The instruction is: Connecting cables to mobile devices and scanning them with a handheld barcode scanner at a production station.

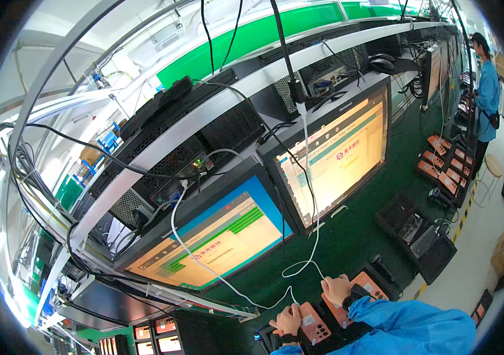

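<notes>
My left hand (pixel 287 320) is closed at the upper left edge of a pink-orange phone (pixel 315 327), which lies back up with dark camera lenses showing. A thin white cable (pixel 263 307) runs down to its fingertips, at the phone's top end. Just to the right, my right hand (pixel 337 289) pinches the end of a second white cable (pixel 317 244) above another pink-orange phone (pixel 336 312). That phone is partly covered by my hand and blue sleeve (pixel 405 322). A third phone (pixel 370 285) lies to the right of my wrist. The plugs themselves are hidden by my fingers.
Two lit monitors (pixel 216 236) (pixel 337 157) stand behind the dark green bench mat (pixel 358 228). Computer cases (pixel 204 139) and hanging black cables sit on the rack above. Black trays (pixel 417 234) and more phones (pixel 441 163) lie rightward; a person in blue (pixel 488 89) stands far right.
</notes>
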Tool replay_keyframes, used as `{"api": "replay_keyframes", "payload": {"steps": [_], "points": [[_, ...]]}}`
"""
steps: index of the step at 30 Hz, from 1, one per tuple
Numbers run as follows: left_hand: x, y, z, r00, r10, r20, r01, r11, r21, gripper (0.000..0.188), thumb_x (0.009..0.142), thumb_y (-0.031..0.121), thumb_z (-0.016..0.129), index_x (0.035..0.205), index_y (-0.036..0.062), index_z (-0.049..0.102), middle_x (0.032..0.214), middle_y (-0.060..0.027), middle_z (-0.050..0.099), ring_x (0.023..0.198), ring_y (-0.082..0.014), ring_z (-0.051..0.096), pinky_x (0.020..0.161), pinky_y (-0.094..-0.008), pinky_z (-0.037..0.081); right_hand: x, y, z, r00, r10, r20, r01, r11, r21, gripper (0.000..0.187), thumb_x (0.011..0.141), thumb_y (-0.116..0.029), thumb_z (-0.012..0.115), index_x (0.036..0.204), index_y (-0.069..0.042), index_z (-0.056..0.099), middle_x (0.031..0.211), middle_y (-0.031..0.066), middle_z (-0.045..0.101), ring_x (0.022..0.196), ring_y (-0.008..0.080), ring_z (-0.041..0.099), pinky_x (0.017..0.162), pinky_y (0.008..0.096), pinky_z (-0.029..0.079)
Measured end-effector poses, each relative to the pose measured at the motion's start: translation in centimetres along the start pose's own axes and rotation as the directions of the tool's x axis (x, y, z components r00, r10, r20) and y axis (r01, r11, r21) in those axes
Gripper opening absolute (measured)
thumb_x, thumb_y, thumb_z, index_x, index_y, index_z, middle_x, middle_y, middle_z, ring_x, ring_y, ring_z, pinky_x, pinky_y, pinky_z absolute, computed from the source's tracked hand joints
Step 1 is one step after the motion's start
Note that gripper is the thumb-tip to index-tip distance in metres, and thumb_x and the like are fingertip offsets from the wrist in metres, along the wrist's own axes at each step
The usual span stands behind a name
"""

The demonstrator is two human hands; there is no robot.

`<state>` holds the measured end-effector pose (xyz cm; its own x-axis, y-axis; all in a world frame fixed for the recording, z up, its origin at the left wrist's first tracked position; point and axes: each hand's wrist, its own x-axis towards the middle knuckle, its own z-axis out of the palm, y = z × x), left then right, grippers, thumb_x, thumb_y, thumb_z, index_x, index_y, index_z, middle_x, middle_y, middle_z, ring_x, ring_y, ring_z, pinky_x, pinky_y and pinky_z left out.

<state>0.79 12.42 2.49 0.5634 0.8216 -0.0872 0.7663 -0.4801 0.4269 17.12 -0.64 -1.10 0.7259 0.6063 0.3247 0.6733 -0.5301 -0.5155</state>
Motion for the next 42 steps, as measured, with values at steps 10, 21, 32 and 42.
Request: {"api": "replay_keyframes", "payload": {"steps": [10,21,32,42], "points": [[0.4,2.5,1.5,0.995,0.07,0.067,-0.076,0.993,0.087,0.051,0.098,0.043,0.035,0.086,0.0103,0.072,0.088,-0.0192,0.071,0.081,-0.0422,0.066,0.081,-0.0547,0.043,-0.2,-0.1,-0.1,0.998,0.006,-0.065,-0.003,0.999,0.05,0.027,0.091,-0.033,0.057,0.075,-0.012,0.057,0.058,0.0075,0.063,0.053,0.0305,0.061,0.07,0.0465,0.041],[1.9,1.6,3.6,0.993,0.039,-0.113,-0.037,0.999,0.019,0.043,0.098,0.039,0.041,0.075,0.0093,0.062,0.071,-0.0212,0.067,0.07,-0.0408,0.066,0.065,-0.053,0.048,0.0,-0.4,-0.3,0.999,0.022,0.025,-0.023,0.999,0.045,0.027,0.091,-0.033,0.056,0.075,-0.012,0.058,0.059,0.0069,0.064,0.055,0.0306,0.062,0.072,0.0464,0.04],[-1.8,-0.4,3.2,0.877,0.411,-0.248,-0.452,0.881,-0.14,0.021,0.095,0.022,0.053,0.089,0.0066,0.066,0.08,-0.014,0.069,0.078,-0.0313,0.065,0.074,-0.0448,0.044,0.0,-0.5,-0.6,1.0,0.026,-0.009,-0.025,0.995,0.101,0.023,0.084,-0.028,0.063,0.07,-0.012,0.056,0.058,0.0054,0.061,0.057,0.0294,0.061,0.073,0.0439,0.041],[-6.2,-0.8,1.8,0.833,0.491,-0.257,-0.538,0.826,-0.168,0.024,0.095,0.021,0.054,0.098,0.0012,0.069,0.127,-0.0159,0.062,0.124,-0.039,0.053,0.104,-0.0515,0.034,0.1,-0.8,-1.1,1.0,0.03,0.006,-0.031,0.992,0.12,0.022,0.083,-0.025,0.063,0.069,-0.011,0.053,0.056,0.005,0.059,0.055,0.0295,0.059,0.072,0.0439,0.041]]}}
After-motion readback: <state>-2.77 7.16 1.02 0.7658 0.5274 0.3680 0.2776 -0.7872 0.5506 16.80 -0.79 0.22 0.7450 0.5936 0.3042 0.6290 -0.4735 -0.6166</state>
